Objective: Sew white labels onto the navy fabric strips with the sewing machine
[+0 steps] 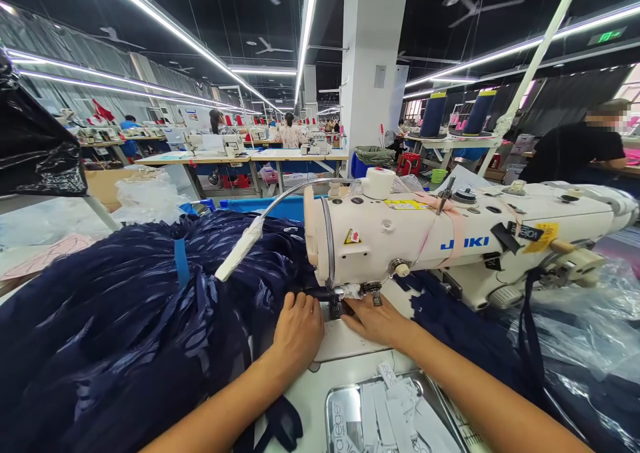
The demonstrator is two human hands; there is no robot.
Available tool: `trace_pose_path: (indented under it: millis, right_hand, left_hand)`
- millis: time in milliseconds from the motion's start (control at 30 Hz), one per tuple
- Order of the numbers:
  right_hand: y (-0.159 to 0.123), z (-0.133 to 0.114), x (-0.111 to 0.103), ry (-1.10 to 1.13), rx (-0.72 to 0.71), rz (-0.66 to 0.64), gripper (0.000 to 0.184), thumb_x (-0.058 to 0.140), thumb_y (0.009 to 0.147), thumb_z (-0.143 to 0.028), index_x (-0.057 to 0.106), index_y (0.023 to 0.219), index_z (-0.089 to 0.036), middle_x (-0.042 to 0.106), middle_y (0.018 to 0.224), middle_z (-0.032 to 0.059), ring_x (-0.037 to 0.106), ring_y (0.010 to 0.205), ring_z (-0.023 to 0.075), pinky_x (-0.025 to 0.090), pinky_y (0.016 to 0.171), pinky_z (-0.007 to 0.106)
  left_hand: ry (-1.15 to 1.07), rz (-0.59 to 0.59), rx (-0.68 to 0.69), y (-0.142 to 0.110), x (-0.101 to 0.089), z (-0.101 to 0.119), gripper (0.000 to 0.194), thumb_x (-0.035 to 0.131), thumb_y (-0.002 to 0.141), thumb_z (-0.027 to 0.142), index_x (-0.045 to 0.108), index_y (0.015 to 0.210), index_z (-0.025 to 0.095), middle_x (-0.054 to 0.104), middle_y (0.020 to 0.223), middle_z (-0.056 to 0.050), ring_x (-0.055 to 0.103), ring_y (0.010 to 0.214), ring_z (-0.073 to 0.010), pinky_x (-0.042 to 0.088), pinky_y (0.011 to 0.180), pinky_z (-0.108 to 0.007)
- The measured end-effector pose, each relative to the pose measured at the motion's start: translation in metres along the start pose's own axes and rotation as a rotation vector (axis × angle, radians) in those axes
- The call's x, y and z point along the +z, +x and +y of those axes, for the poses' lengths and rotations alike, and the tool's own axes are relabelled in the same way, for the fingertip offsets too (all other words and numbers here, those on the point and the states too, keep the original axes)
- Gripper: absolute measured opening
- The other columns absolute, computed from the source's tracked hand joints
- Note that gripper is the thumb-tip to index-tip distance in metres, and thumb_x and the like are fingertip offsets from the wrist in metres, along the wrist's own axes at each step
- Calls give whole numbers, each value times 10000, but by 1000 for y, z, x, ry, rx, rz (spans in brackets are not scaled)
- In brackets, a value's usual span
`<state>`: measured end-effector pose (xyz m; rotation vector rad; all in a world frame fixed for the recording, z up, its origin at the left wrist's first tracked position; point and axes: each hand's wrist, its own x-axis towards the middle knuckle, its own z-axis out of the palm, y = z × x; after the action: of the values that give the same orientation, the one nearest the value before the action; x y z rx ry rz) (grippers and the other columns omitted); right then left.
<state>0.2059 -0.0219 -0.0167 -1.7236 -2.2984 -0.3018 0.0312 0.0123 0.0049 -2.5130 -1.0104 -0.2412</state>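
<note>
My left hand point(300, 326) is curled closed on navy fabric at the left of the needle area; its fingertips are hidden. Close by, my right hand point(375, 321) lies low under the machine head, fingers stretched toward the presser foot point(336, 308) and thumb apart. The white sewing machine point(370, 240) reaches in from the right above both hands. A big heap of navy garments point(150, 320), with a blue tie point(181, 261) around part of it, fills the left side. More navy fabric point(450, 323) lies behind my right forearm.
A metal tray point(343, 396) of white printed labels point(400, 416) sits in front of the machine. A bendable lamp point(243, 246) hangs over the heap. Clear plastic point(595, 326) lies at right, a black plastic bag point(35, 133) at left. Another person point(570, 143) sits at far right.
</note>
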Motion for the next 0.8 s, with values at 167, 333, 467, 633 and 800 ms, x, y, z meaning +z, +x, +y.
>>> trace_pose_path:
  millis: [167, 333, 467, 633, 800]
  right_hand:
    - [-11, -5, -21, -10, -126, -62, 244, 565, 756, -255, 612, 929, -91, 617, 970, 161, 563, 920, 282, 443, 805, 393]
    - [-19, 1, -18, 16, -263, -44, 220, 512, 699, -27, 612, 890, -72, 596, 949, 143, 559, 883, 229, 465, 797, 332]
    - [-16, 5, -8, -1, -293, -23, 246, 445, 719, 46, 611, 844, -85, 591, 911, 126, 559, 837, 205, 484, 740, 305]
    - [-16, 5, -4, 29, -283, -35, 241, 452, 735, 32, 601, 864, -106, 570, 931, 113, 549, 864, 205, 485, 732, 312]
    - [-17, 2, -4, 39, -271, -36, 229, 460, 743, 23, 604, 869, -103, 561, 923, 116, 548, 859, 203, 480, 749, 326]
  left_hand:
    - [-65, -7, 28, 10, 5, -11, 234, 489, 780, 144, 599, 985, 168, 589, 995, -102, 471, 974, -277, 306, 887, -506]
    - [-128, -67, 62, 17, 9, -16, 227, 505, 775, 166, 596, 982, 183, 580, 1041, -92, 461, 1016, -275, 310, 903, -504]
    - [-134, -92, 34, 17, 11, -15, 209, 496, 784, 176, 603, 963, 195, 588, 1016, -78, 473, 1000, -265, 315, 904, -498]
    - [-141, -84, 37, 18, 13, -16, 186, 500, 786, 180, 608, 937, 198, 591, 997, -75, 478, 986, -264, 328, 887, -494]
    - [-142, -62, 50, 18, 15, -16, 199, 474, 804, 180, 599, 958, 196, 574, 1053, -86, 460, 1015, -273, 319, 887, -515]
